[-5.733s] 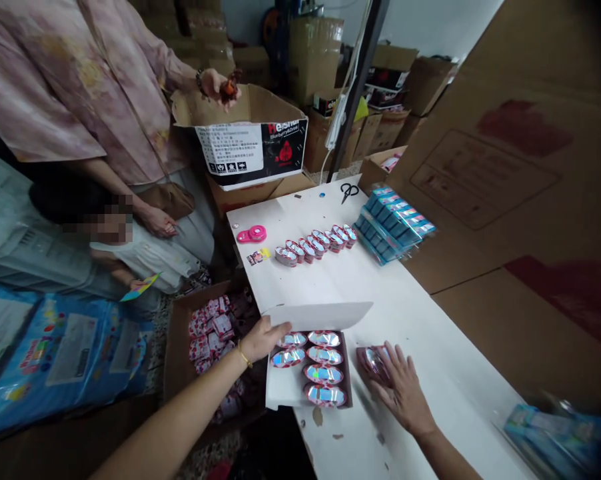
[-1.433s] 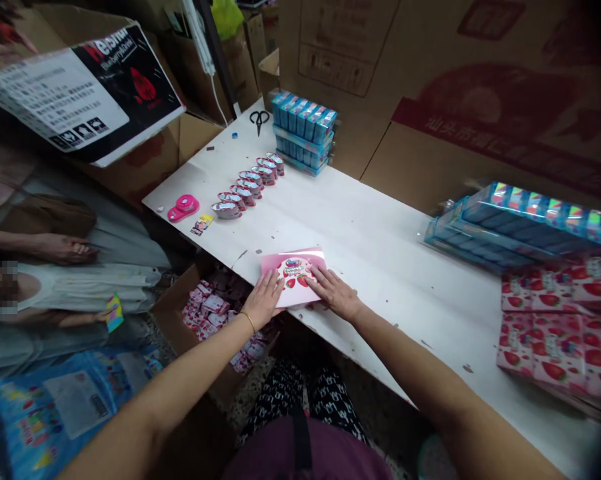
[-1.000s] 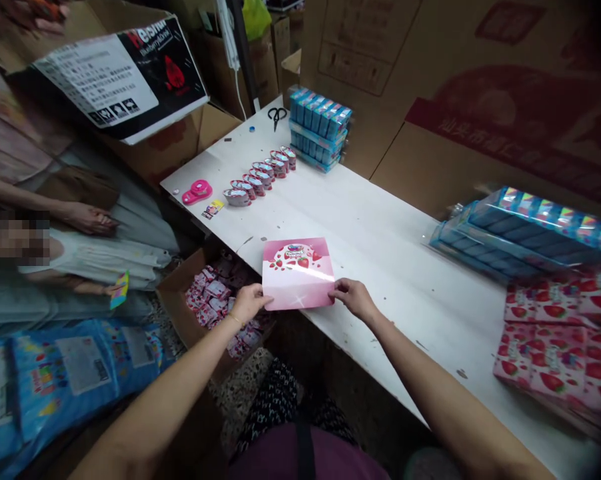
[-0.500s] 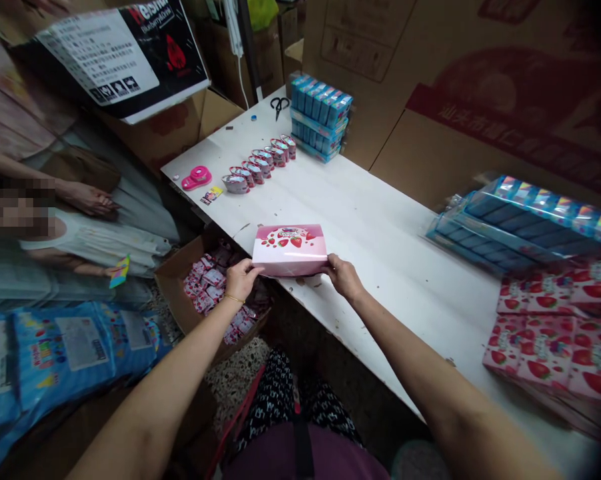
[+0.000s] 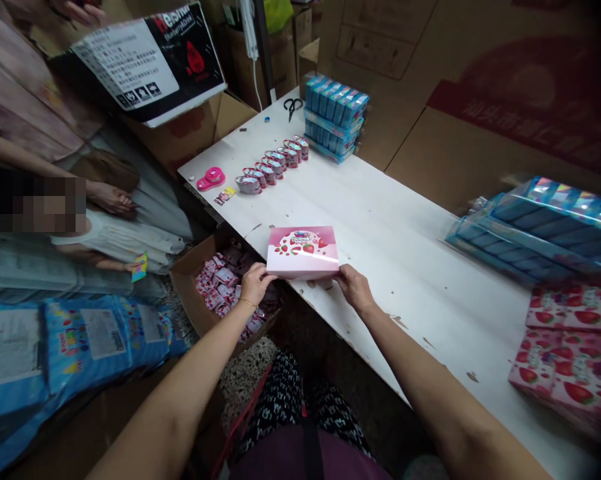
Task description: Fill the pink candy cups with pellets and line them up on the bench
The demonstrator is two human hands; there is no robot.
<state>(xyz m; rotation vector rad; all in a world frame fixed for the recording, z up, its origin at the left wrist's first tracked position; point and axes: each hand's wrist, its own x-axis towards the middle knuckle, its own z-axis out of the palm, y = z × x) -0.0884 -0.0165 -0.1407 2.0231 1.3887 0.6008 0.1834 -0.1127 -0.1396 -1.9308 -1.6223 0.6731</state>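
Both my hands hold a closed pink box printed with strawberries, just above the near edge of the white table. My left hand grips its near left corner with curled fingers. My right hand grips its near right corner the same way. Farther back on the table lies a row of several foil-topped cups. Below the table edge, an open carton is full of small pink packets.
A pink tape dispenser and scissors lie at the far end beside a blue box stack. More blue boxes and pink strawberry boxes sit at right. Other people are at left. Cardboard cartons line the back.
The box, open with cups in it at first, is now shut. In the last second my hands raised its near edge off the table and hold it by both corners.
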